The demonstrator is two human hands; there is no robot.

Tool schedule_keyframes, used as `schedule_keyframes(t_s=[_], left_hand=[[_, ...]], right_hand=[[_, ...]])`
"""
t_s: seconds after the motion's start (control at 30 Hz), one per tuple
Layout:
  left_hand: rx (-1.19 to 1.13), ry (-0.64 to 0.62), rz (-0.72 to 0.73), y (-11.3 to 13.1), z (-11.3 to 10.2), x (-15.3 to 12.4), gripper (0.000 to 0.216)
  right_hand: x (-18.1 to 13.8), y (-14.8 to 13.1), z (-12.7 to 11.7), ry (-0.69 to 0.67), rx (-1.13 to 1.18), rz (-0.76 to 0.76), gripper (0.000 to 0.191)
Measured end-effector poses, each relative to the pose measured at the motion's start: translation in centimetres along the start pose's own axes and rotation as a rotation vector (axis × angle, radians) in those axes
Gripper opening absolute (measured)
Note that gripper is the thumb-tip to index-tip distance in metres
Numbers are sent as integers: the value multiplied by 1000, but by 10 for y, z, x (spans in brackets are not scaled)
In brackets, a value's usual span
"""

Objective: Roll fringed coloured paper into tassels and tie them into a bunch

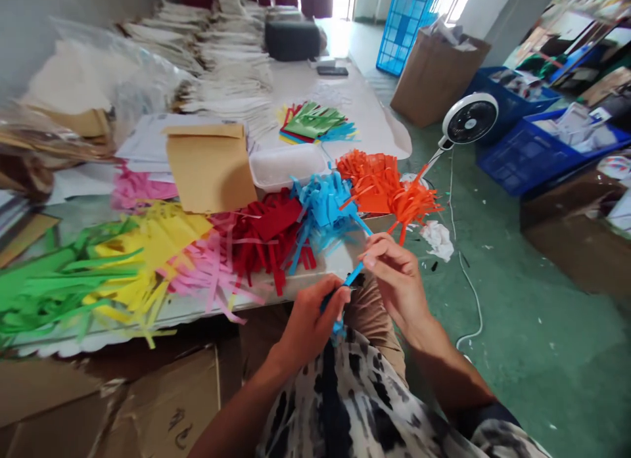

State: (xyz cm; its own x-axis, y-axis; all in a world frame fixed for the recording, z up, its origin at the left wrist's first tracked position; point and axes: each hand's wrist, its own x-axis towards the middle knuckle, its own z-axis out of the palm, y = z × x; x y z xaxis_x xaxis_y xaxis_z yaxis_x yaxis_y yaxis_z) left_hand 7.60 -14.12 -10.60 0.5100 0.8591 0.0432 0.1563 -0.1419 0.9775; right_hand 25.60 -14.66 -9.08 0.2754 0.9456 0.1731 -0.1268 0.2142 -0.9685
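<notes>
Two pinches on one blue strip

At the lower centre of the frame, just beyond the table's near edge and above the person's lap, the left hand is closed, its thumb pressed against curled fingers with the lower end of the blue strip clamped between them. A bit of blue shows beneath this grip; how much lies inside the fist cannot be told. Slightly higher and to the right, the right hand has thumb and fingertips together on the strip's upper end, its other fingers loosely bent. The strip slants between the two hands. Another blue length reaches the right fingers from above; whether it is the same piece is unclear.

Nearest above the hands, at the centre of the frame, sits a blue fringe pile. To its right is an orange fringe pile; to its left come a dark red fringe pile, pink fringe, yellow fringe and, at the left edge, green fringe. Behind the dark red pile stand a brown paper packet and a white tray. A multicoloured fringe bundle lies on the table at upper centre, and a fan shows at upper right.
</notes>
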Motion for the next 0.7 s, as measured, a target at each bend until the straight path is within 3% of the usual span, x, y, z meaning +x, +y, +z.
schedule_keyframes(t_s=[0.07,0.17,0.23,0.3,0.4,0.47,0.57,0.63,0.7], left_hand=[[-47,-21,-31,-2,8,5,39],[-63,-23,-59,-3,16,18,35],[14,-39,-60,-3,20,27,28],[112,-49,-50,-5,24,33,19],[184,-12,30,-11,28,36,27],[238,30,117,-13,27,38,31],[386,24,249,-10,16,45,12],[513,34,309,-6,2,56,14],[665,107,331,-6,-15,71,18]], right_hand=[[0,-4,-10,-5,-16,3,11],[5,-11,-24,-237,-132,95,18],[15,-18,-34,-240,-202,111,22],[33,-26,-48,-37,-265,-21,24],[64,-39,-72,354,-432,-481,22],[81,-42,-88,404,-670,-734,25],[97,-29,-107,120,-1052,-785,37],[101,-11,-113,-93,-1201,-668,42],[101,6,-111,-203,-1288,-542,43]])
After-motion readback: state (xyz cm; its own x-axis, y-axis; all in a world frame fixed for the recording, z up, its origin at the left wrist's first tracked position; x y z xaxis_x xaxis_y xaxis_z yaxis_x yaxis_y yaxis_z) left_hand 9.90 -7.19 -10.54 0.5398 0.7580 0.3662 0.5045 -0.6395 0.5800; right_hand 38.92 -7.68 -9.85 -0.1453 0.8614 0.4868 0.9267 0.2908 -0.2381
